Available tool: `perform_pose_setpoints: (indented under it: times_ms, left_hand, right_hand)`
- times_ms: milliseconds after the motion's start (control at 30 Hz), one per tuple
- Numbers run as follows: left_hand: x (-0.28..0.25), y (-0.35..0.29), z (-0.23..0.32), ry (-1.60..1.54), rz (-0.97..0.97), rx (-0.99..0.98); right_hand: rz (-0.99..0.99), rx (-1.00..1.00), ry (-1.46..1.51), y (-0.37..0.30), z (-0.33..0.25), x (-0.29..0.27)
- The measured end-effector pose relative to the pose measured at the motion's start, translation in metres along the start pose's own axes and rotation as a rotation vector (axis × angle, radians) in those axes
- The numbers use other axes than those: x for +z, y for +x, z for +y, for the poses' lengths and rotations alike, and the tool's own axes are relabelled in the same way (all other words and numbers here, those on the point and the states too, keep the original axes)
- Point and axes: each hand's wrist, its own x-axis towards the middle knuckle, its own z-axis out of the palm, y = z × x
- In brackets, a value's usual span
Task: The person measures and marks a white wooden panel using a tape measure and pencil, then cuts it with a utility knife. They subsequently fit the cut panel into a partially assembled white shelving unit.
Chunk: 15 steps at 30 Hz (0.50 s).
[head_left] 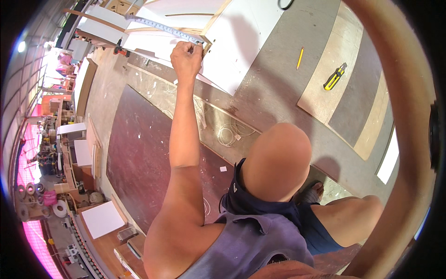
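Note:
My left hand (186, 59) reaches forward at the top, its fingers closed on the near end of a measuring tape (160, 26). The pale blade stretches away up and left along the edge of a white panel frame (197, 33) with bare plywood edges. My fingers are at the frame's corner, beside a white board (237, 46) with small dark holes. My right forearm (413, 93) curves close to the camera along the right side. The right hand itself lies outside the picture.
A yellow pencil (300, 58) and a yellow-black utility knife (335, 77) lie to the right, the knife on a plywood strip (320, 88). A dark red-brown sheet (144, 139) covers floor at left. Coiled cord (228, 135) lies before my knee. A red-black power tool (121, 49) stands far left.

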Motion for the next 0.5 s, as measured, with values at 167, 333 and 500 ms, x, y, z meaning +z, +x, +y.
perform_pose_setpoints:
  times_ms: [167, 333, 500]
  left_hand:
    - [0.001, 0.004, -0.008, 0.058, -0.04, 0.042]
    - [0.003, 0.002, -0.013, 0.111, -0.061, 0.026]
    - [0.005, 0.0, -0.011, 0.111, -0.003, 0.058]
  right_hand:
    - [-0.209, 0.222, -0.045, -0.033, 0.052, 0.038]
    - [-0.242, 0.261, 0.019, -0.073, 0.086, 0.048]
    - [-0.286, 0.365, 0.033, -0.074, 0.083, 0.053]
